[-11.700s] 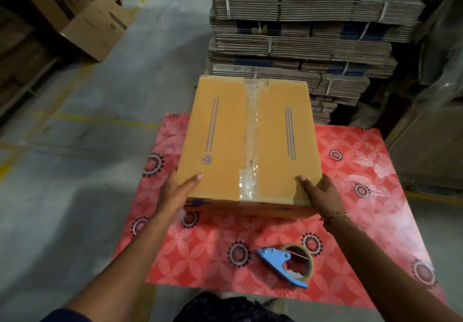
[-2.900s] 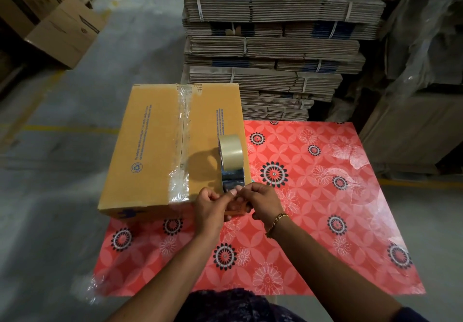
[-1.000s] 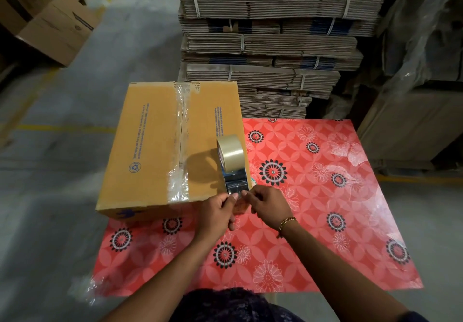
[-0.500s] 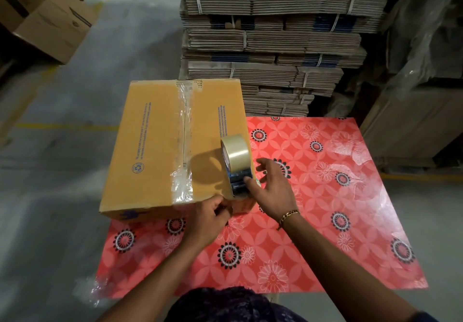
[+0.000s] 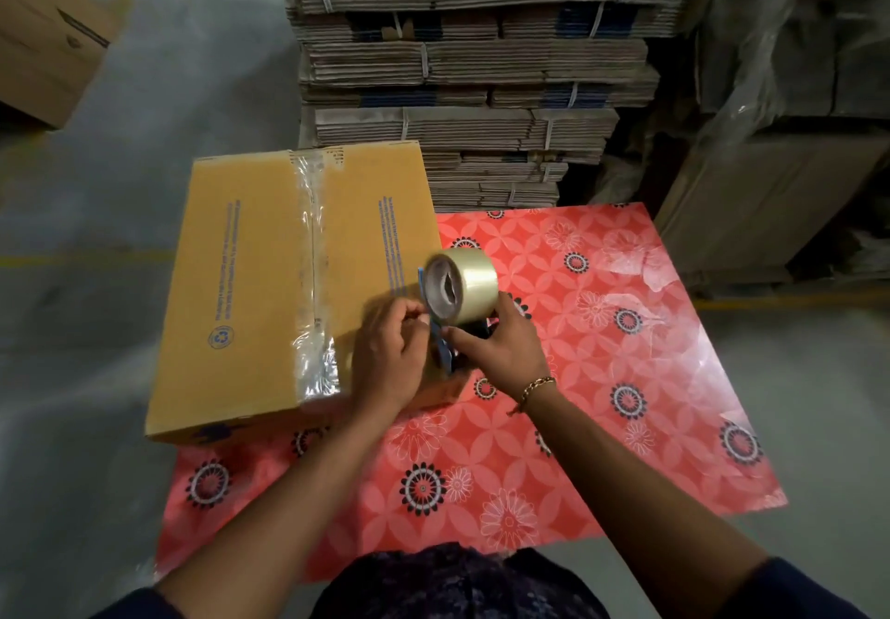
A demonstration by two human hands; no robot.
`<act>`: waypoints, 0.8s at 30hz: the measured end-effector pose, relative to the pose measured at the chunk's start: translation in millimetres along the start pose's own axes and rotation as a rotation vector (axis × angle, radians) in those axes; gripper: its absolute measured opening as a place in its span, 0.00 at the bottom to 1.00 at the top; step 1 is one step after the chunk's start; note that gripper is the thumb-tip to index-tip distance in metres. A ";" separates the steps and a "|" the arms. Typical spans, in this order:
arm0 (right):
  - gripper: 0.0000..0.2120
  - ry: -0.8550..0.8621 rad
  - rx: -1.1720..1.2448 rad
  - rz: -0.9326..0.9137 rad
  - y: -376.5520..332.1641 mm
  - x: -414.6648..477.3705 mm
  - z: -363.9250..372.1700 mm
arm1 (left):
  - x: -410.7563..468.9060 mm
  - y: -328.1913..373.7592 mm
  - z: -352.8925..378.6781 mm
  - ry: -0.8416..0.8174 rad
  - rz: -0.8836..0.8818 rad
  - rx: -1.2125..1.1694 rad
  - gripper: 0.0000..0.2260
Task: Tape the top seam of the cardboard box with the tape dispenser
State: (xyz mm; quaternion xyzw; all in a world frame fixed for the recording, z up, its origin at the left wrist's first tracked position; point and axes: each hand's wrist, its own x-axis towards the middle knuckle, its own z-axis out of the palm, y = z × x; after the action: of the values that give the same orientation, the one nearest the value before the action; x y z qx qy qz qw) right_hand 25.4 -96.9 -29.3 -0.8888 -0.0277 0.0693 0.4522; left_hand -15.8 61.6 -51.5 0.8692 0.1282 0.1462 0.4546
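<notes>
A closed yellow-brown cardboard box [image 5: 250,291] lies on the left part of the red table, with clear tape [image 5: 310,281] running along its top seam from the far edge to the near edge. Over the box's near right corner I hold a blue tape dispenser [image 5: 462,293] carrying a roll of clear tape. My right hand [image 5: 496,346] grips the dispenser's handle from the right. My left hand [image 5: 392,353] pinches at the dispenser's blue front just below the roll; the tape end there is too small to make out.
The table wears a red flowered cover [image 5: 602,353], bare on its right half. Strapped bundles of flat cardboard [image 5: 472,65] stack up just behind the table. Wrapped pallets [image 5: 794,89] stand at the right, and loose boxes [image 5: 43,40] on the grey floor at the far left.
The dispenser has lifted off the box top and tilted, its roll now showing its open core. My left hand rose from the box's near edge to the dispenser's front.
</notes>
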 end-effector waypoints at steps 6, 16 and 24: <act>0.29 0.013 0.355 0.250 73.6 10.5 -55.3 | 21.7 20.5 69.2 -0.189 0.292 0.325 0.14; 0.19 0.164 0.698 0.613 178.5 43.3 -136.7 | 21.2 25.9 103.0 -0.278 0.377 0.762 0.16; 0.29 0.130 0.777 0.773 218.0 77.9 -135.6 | 20.0 35.8 109.2 -0.295 0.306 0.801 0.18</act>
State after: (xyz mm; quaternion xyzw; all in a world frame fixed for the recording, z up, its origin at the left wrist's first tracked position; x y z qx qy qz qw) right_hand 119.6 -325.1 -134.3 -0.6043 0.3561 0.1804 0.6896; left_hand 46.4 -33.3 -78.5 0.9971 -0.0214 0.0250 0.0688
